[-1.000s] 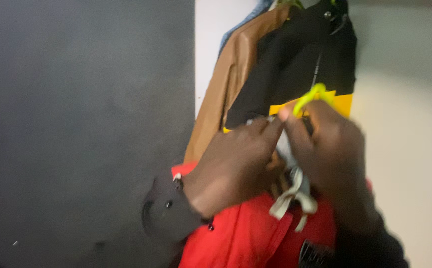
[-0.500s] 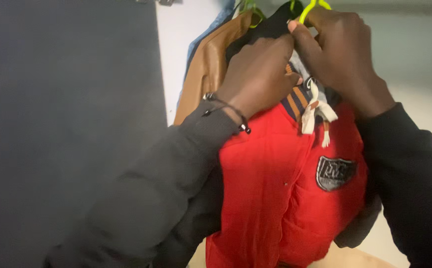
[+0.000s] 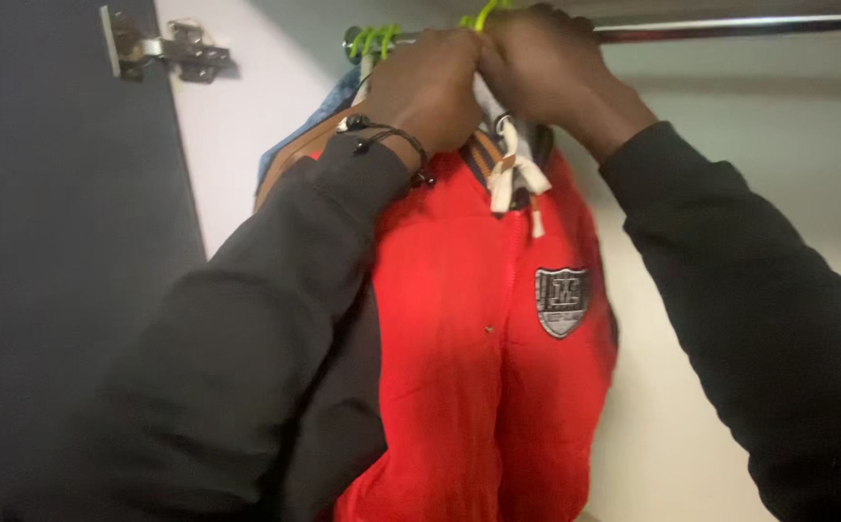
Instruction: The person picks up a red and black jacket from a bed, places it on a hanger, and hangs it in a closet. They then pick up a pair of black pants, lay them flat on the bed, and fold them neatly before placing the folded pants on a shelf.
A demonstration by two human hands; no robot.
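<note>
Hanging at the closet rail [image 3: 730, 27], a red jacket [image 3: 483, 358] is held up by both hands. The left hand [image 3: 427, 87] is closed on the collar area, and the right hand [image 3: 546, 68] is closed around the neck of the yellow-green hanger [image 3: 483, 14], whose hook is seen level with the rail; whether it is seated over the rail cannot be told. The jacket is judged nearly hung, with release of the hands left. Other hangers [image 3: 372, 41] with a brown garment [image 3: 290, 159] are crowded just beside it, near a door hinge [image 3: 164, 48].
</note>
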